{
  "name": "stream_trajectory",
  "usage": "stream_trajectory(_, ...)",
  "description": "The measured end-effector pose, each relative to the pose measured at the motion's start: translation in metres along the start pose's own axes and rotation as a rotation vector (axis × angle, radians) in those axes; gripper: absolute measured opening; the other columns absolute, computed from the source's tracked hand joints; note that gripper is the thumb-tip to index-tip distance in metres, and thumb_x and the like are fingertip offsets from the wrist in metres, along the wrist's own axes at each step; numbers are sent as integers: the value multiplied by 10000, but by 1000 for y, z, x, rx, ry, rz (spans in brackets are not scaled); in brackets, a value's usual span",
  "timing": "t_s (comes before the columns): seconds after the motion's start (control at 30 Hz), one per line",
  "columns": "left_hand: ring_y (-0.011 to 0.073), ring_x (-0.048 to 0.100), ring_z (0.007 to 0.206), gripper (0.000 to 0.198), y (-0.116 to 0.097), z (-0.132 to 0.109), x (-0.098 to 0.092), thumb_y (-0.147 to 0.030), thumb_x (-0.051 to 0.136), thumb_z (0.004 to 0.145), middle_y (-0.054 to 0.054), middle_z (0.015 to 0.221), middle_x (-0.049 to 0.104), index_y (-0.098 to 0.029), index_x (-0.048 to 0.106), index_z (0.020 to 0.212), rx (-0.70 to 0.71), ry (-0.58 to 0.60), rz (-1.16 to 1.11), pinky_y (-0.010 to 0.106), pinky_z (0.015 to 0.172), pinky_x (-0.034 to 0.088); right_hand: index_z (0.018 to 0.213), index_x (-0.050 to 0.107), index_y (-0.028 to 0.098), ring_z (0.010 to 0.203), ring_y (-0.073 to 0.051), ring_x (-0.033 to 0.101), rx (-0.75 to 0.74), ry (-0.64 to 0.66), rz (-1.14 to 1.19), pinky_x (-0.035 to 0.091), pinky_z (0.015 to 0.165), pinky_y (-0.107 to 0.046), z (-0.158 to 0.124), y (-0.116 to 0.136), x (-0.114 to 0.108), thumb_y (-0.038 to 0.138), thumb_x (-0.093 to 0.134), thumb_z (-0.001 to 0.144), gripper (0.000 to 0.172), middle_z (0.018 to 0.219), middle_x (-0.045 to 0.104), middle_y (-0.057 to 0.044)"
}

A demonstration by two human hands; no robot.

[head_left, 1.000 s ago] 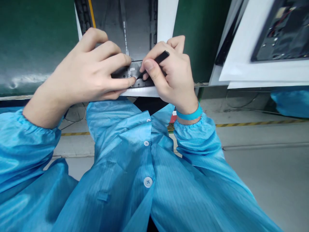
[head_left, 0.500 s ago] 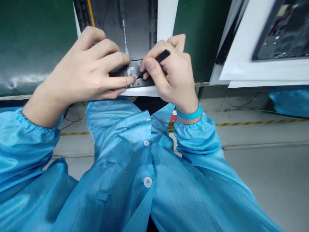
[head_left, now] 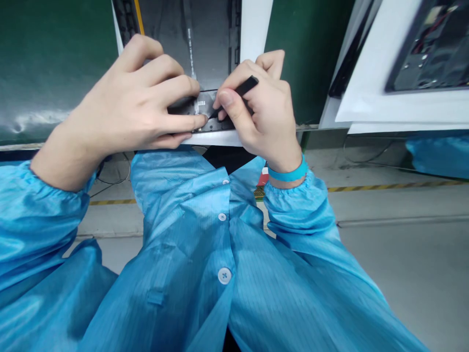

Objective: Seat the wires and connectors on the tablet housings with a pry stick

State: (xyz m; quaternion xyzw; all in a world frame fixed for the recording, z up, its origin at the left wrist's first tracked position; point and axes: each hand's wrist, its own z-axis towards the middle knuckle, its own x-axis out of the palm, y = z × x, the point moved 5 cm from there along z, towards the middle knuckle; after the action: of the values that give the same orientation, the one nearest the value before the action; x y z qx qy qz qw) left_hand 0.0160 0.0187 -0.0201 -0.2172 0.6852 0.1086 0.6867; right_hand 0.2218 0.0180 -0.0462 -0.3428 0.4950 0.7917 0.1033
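Observation:
In front of me lies an opened dark grey electronic device, like a tablet housing, with a pale printed strip down its middle. My right hand is closed around a slim black pointed tool, pen-shaped; whether it is tweezers or a pry stick I cannot tell. Its tip meets the near end of the device, beside a small white label. My left hand rests over the device's near left corner, fingers apart. One fingertip presses down right by the tool's tip. My fingers hide part of this near end.
White sheeting lies under the device on a green mat. To the right, another opened device with red wires sits on white sheets. The table's front edge runs just below my hands.
The view has shifted very slightly. Both hands and the black tool keep the same position on the device.

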Motion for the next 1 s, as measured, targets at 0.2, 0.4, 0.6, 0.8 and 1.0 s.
stream_trajectory(0.2,439,671,1431,484,2,5,-2,-592,500,1180,115,1443,739,-255,832,1287,-46,16,-81,831,1152,510,986,636,342,991,-295,700,-78,-30,18,497,1106,-555,-1,1,0,525,360,1213,401,843,726,-22)
stream_trajectory(0.4,414,651,1454,474,2,8,-2,-589,513,1176,115,1406,754,-256,845,1238,-50,18,-100,803,1214,501,959,625,338,981,-295,695,-42,23,-47,505,1109,-578,2,-2,2,630,267,1198,520,858,742,-38)
stream_trajectory(0.6,430,663,1443,516,4,-1,5,-652,498,1181,121,1509,708,-312,786,1440,-13,-54,-72,774,1167,516,978,648,298,982,-297,710,-74,-69,-91,486,1085,-558,1,3,-2,498,338,1225,444,891,772,-32)
stream_trajectory(0.8,418,675,1396,520,7,-2,10,-680,504,1168,117,1443,731,-334,799,1422,-27,-75,-90,669,1084,569,909,620,318,1026,-313,688,68,-117,-125,478,1103,-562,1,1,-4,407,400,1208,382,950,772,-43)
stream_trajectory(1.0,406,666,1364,562,9,-2,9,-663,461,1186,140,1444,714,-291,793,1445,31,-50,-53,619,1028,586,905,592,319,974,-299,697,95,-159,-79,477,1082,-542,2,4,-9,321,449,1195,323,789,699,-21)
